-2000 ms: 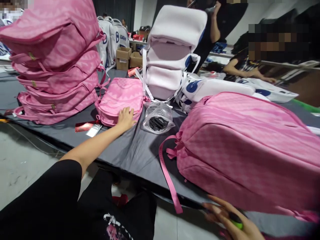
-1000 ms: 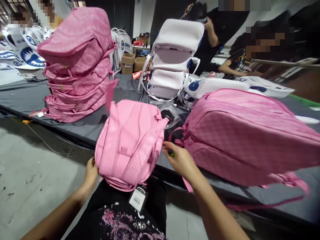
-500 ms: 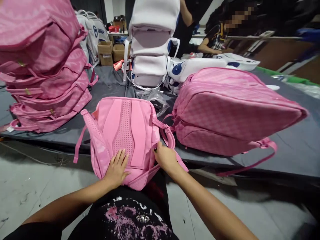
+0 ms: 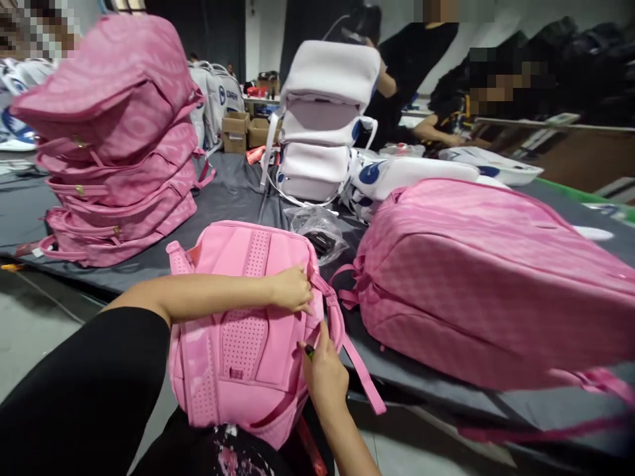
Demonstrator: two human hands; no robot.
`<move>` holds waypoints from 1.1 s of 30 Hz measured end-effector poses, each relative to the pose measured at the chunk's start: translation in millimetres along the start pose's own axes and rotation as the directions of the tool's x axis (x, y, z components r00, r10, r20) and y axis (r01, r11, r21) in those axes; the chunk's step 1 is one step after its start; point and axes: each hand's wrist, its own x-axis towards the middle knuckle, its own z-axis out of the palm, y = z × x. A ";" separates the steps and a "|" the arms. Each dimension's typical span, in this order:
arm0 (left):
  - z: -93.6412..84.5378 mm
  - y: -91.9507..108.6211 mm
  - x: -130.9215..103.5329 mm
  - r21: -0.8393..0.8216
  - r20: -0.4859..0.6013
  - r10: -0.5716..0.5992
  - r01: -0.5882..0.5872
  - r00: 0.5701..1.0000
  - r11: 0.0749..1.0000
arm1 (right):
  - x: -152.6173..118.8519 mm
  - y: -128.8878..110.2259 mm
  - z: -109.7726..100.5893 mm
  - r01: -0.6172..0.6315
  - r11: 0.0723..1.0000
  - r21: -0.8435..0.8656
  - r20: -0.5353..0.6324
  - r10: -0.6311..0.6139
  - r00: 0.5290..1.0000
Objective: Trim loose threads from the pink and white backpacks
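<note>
A pink backpack (image 4: 208,390) leans at the table's edge in front of me, its padded back panel with a dotted strip facing up. Across that panel reaches my left hand (image 4: 292,289), its fingers closed on the fabric at the bag's right side, by the shoulder strap. Just below it, my right hand (image 4: 326,373) is closed around a small dark tool with a green part (image 4: 309,352); its kind is mostly hidden by the fingers. The right hand's fingertips are against the same side of the bag. A loose strap end (image 4: 364,377) hangs to the right.
To the left rises a stack of pink backpacks (image 4: 124,132). Another large pink backpack (image 4: 486,297) lies at the right. White bags (image 4: 317,165) are piled behind, near a clear plastic bag with something black (image 4: 320,239). Other people stand beyond the dark-covered table (image 4: 233,185).
My left hand has moved from the lower back panel across to the bag's right side and closed there. My right hand sits lower on that side. The view has shifted.
</note>
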 end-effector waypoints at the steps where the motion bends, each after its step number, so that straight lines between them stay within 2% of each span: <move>1: -3.1 4.3 -4.8 0.001 -0.020 0.041 -0.041 0.999 0.999 | -2.6 2.5 4.6 0.026 1.000 -0.001 -0.037 -0.026 0.999; 3: -11.0 6.7 -16.5 0.014 -0.056 0.075 -0.075 0.996 0.997 | -7.8 3.3 9.8 0.075 0.997 -0.006 -0.095 -0.075 0.993; 5: -20.4 -3.2 -28.4 0.043 -0.062 0.039 -0.036 0.997 0.998 | -11.3 -0.5 9.4 0.109 0.994 -0.017 -0.111 -0.110 0.988; 10: -46.6 -60.3 -50.7 0.171 -0.075 -0.102 0.114 0.992 0.979 | -12.7 -13.0 0.2 0.115 0.993 -0.021 -0.076 -0.116 0.990; 13: -58.1 -79.0 -60.3 0.220 -0.114 -0.208 0.229 0.971 0.948 | -12.0 -15.2 -2.9 0.090 0.996 -0.016 -0.045 -0.090 0.995; 16: -58.2 -66.1 -66.7 0.201 -0.176 -0.231 0.265 0.957 0.943 | -6.5 -11.7 -11.9 0.038 0.997 0.073 0.088 -0.045 0.995; 18: -52.5 -46.0 -69.4 0.145 -0.170 -0.179 0.204 0.969 0.968 | 0.2 -6.1 -26.6 -0.005 0.979 0.203 0.210 -0.039 0.977; 20: -45.5 -25.5 -70.7 0.083 -0.117 -0.109 0.119 0.987 0.989 | 6.6 0.4 -48.8 -0.054 0.922 0.384 0.265 -0.054 0.963; 22: -40.0 -9.8 -70.0 0.047 -0.072 -0.103 0.106 0.992 0.993 | 11.3 5.3 -74.4 -0.080 0.801 0.593 0.230 -0.074 0.970; 24: -36.4 -0.2 -67.7 0.032 -0.055 -0.151 0.152 0.987 0.988 | 14.9 7.1 -97.1 -0.078 0.624 0.777 0.184 -0.106 0.977; 26: -33.7 5.1 -65.1 0.016 -0.037 -0.187 0.187 0.982 0.982 | 18.9 5.3 -111.1 -0.112 0.444 0.889 0.194 -0.142 0.971; 29: -27.7 9.3 -63.2 -0.009 -0.027 -0.216 0.216 0.976 0.976 | 28.4 -3.5 -113.1 -0.177 0.178 0.968 0.201 -0.124 0.972; 31: -22.4 10.4 -63.5 -0.026 -0.052 -0.236 0.235 0.970 0.972 | 37.0 -13.3 -106.1 -0.129 -0.015 0.991 0.128 -0.058 0.990; 33: -17.9 10.4 -64.2 -0.043 -0.076 -0.250 0.247 0.965 0.968 | 45.6 -25.3 -96.4 -0.034 -0.148 0.988 0.035 0.002 0.999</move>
